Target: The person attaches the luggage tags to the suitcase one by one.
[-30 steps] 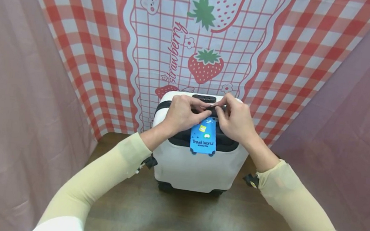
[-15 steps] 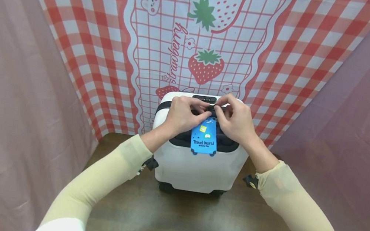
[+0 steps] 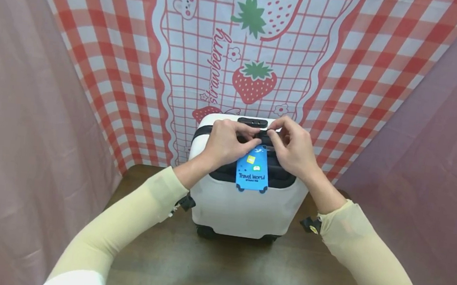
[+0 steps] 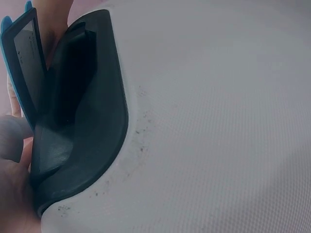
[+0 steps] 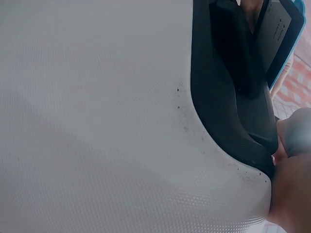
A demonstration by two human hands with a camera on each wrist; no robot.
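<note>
In the head view a white suitcase (image 3: 242, 210) stands upright with a blue luggage tag (image 3: 252, 172) hanging over its black handle recess. The left hand (image 3: 228, 143) has thumb and forefinger at the dark strap above the tag. Just right of it, the right hand (image 3: 293, 148) pinches the strap's other side between thumb and forefinger; fingertips partly hide the strap. Both wrist views show the tag's back with a pale card, in the left wrist view the tag (image 4: 30, 63) and in the right wrist view the tag (image 5: 276, 34), beside the black recess.
The suitcase rests on a brown wooden surface (image 3: 216, 270). Behind it hangs a red-and-white checked cloth (image 3: 254, 85) with strawberries, and pinkish curtains (image 3: 26, 141) flank both sides. A black combination lock (image 3: 252, 122) sits on the suitcase top.
The right hand's fingertips have drawn slightly to the right, widening the gap between the hands. The left hand and the tag have hardly moved.
</note>
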